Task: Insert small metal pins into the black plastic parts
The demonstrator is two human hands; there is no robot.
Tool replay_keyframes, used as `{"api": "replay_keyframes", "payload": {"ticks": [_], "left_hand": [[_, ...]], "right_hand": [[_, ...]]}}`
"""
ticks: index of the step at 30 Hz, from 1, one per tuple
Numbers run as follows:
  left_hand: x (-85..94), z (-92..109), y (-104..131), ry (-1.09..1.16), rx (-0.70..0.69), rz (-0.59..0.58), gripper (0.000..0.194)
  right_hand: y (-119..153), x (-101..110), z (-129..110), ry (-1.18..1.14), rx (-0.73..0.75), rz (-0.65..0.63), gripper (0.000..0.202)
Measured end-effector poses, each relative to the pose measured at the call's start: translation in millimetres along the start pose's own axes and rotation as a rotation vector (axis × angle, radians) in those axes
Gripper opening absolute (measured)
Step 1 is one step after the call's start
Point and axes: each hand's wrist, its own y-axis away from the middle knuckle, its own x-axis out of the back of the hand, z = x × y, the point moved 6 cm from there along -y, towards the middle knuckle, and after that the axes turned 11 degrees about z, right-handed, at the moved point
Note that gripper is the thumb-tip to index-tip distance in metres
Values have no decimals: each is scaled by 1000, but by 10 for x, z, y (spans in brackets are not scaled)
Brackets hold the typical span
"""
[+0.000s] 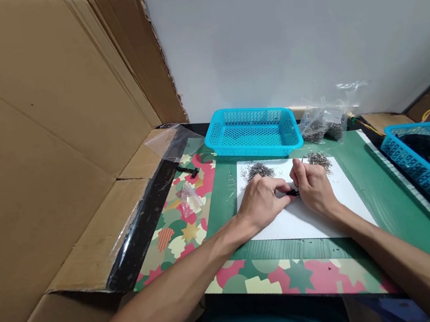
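My left hand [264, 202] is over the white sheet [287, 221], its thumb and fingertips closed on a small black part [293, 192]. Close beside it, my right hand [314, 188] is curled into a fist with the thumb on top, at the right end of that part. Whatever the fist holds is mostly hidden. Behind my left hand lies a pile of small metal pieces [260, 170], perhaps screws. A second such pile [319, 161] is just behind my right hand.
A blue plastic basket [254, 149] stands behind the sheet, with clear bags of metal pieces [322, 124] to its right. Another blue basket [429, 185] holds black plastic. On the left are a black piece [188, 171], a small clear bag [190, 199] and a cardboard wall [48, 128].
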Motion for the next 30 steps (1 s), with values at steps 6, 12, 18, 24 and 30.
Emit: {"api": "replay_keyframes", "payload": {"ticks": [6, 12, 18, 24, 30], "left_hand": [[25, 9, -9, 97, 59, -6, 7], [55, -4, -25, 102, 113, -9, 11], [68, -24, -36, 70, 137, -18, 11], [150, -41, -19, -60, 71, 84, 13], [220, -1, -16, -49, -2, 151, 13]], "right_hand": [[55, -41, -19, 16, 66, -15, 61], [78, -151, 13, 67, 64, -48, 63], [32, -161, -6, 41, 48, -12, 63], [-73, 128, 285, -176, -236, 227, 63], [-175, 182, 533, -361, -449, 174, 63]]}}
